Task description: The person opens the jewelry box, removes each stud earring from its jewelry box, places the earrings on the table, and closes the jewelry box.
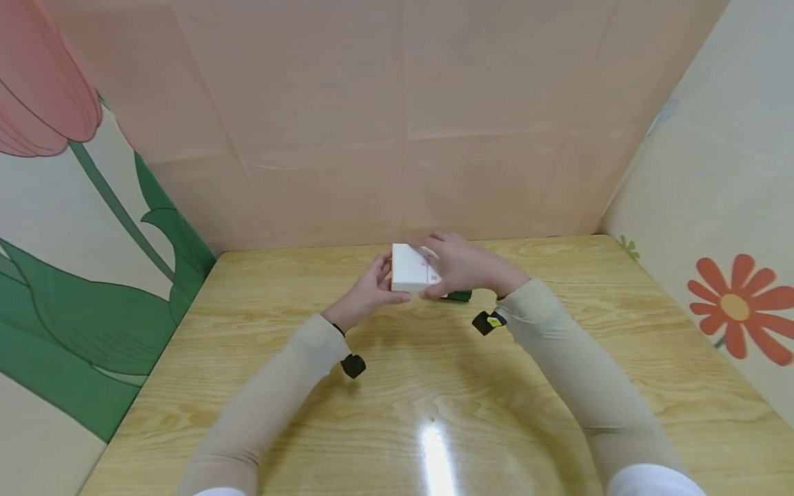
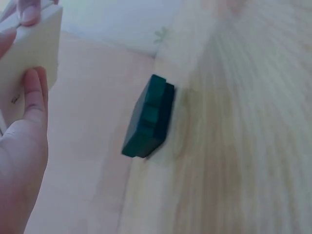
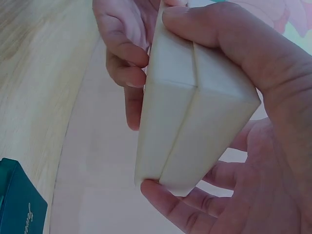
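Observation:
Between both hands, raised above the table, is a small white cardboard box [image 1: 409, 269] with a reddish-purple printed design on top. My left hand [image 1: 367, 293] grips it from the left side, thumb along the near edge. On the right, my right hand [image 1: 468, 265] spans its top and side, thumb at the near corner. Seen from the right wrist, the white box [image 3: 178, 119] has a seam running along its side, and the right thumb presses near that seam. A dark green box [image 2: 148, 119] lies on the table beyond the hands, mostly covered in the head view.
The light wood-grain table [image 1: 422, 372] ends at a pink covered wall [image 1: 397, 138] behind. Side walls bear a printed tulip [image 1: 46, 83] on the left and a red flower [image 1: 735, 306] on the right. Glare marks the table's near part.

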Motion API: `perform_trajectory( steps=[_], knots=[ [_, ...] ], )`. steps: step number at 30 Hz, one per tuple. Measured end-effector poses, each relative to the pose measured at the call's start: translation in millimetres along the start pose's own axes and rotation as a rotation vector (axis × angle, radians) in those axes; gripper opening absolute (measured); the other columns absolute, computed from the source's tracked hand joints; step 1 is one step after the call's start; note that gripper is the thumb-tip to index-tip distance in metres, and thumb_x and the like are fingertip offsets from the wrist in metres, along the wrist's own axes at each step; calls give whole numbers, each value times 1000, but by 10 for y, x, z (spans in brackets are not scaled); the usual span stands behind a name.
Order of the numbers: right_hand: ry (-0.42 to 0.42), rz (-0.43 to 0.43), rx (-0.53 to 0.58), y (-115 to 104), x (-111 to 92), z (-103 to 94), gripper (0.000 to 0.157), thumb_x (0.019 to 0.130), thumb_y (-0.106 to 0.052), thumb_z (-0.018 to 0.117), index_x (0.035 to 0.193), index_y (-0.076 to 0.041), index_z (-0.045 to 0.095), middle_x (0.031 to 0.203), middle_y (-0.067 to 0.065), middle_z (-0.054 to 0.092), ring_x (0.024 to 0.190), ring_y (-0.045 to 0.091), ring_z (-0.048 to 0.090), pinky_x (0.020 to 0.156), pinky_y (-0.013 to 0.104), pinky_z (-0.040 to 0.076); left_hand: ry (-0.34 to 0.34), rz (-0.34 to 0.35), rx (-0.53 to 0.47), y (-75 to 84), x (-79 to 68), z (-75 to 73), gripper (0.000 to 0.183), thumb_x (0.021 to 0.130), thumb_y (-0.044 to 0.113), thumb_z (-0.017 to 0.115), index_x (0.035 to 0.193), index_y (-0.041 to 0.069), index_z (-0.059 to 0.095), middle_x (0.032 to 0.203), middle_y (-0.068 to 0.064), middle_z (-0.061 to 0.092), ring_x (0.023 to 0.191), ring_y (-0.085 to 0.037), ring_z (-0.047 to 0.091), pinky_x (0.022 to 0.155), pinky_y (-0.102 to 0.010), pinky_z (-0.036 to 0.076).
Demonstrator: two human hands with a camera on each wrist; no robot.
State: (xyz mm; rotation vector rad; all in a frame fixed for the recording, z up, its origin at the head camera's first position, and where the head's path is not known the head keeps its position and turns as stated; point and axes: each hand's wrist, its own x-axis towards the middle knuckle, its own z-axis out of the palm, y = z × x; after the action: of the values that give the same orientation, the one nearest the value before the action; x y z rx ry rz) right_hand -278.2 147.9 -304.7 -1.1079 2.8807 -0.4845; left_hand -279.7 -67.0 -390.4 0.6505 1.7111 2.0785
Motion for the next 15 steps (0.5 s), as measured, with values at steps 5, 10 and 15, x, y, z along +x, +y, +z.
perform_trajectory(
  steps=[5, 10, 15],
  knots=[
    [-7, -4, -21, 4, 0, 18, 95, 67, -40, 84, 145, -8, 40, 137, 17, 47, 119, 33, 45, 94, 51, 44, 2, 7, -76, -65, -8, 38, 83, 84, -20, 57, 150, 13, 21, 149, -9, 32, 127, -26, 44, 94, -27, 49],
    [-20, 5, -25, -6, -3, 23, 96, 68, -41, 85, 146, -10, 39, 136, 17, 46, 120, 33, 44, 96, 51, 43, -9, 27, -115, -93, -8, 40, 83, 83, -23, 54, 149, 13, 20, 148, -10, 32, 125, -24, 44, 94, -26, 49],
    [-15, 1, -15, -12, -3, 18, 96, 68, -41, 85, 146, -8, 38, 139, 17, 45, 123, 34, 42, 98, 52, 41, -12, 27, -136, -89, -13, 32, 84, 84, -23, 53, 150, 14, 17, 150, -10, 31, 127, -24, 44, 93, -26, 49]
  ],
)
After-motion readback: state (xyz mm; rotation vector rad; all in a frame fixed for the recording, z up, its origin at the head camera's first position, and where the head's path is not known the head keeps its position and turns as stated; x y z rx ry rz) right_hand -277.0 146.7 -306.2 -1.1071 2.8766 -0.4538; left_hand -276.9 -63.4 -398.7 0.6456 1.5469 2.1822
